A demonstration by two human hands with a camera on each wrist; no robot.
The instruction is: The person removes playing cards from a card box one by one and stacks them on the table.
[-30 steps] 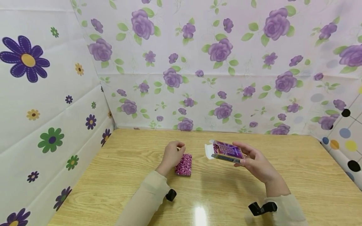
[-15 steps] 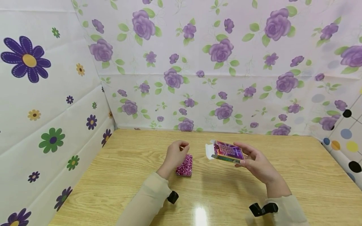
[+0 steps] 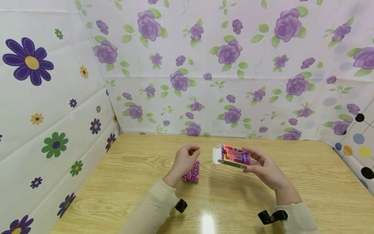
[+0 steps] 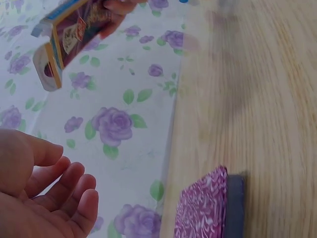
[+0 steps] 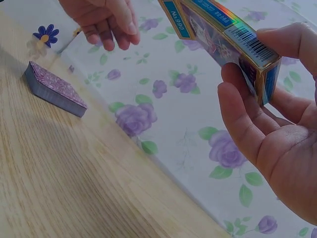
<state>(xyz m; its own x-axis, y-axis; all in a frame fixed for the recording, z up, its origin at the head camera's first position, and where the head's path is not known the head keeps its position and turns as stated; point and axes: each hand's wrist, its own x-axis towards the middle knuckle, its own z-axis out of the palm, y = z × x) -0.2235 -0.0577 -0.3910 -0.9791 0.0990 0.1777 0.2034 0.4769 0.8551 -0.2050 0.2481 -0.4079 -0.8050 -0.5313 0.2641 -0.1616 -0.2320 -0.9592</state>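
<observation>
My right hand (image 3: 267, 170) holds a purple playing-card box (image 3: 235, 155) above the table by its right end, between thumb and fingers. The box's white end flap stands open and points left, toward my other hand. In the right wrist view a barcode shows on its edge. A deck of cards (image 3: 192, 174) with pink-and-white swirled backs lies squared up on the table. Over the deck's upper left part hovers my left hand (image 3: 183, 161), fingers loosely curled and holding nothing. In the left wrist view that hand (image 4: 44, 193) is apart from the deck (image 4: 203, 208).
The wooden table (image 3: 128, 159) meets a flower-printed cloth (image 3: 204, 97) at its back edge. Another flowered sheet (image 3: 58, 107) rises along the left side. Black wrist cameras sit on both forearms.
My left hand has drifted a little to the right, across the deck. The right hand and card box stay nearly still, with the box tilting slightly.
</observation>
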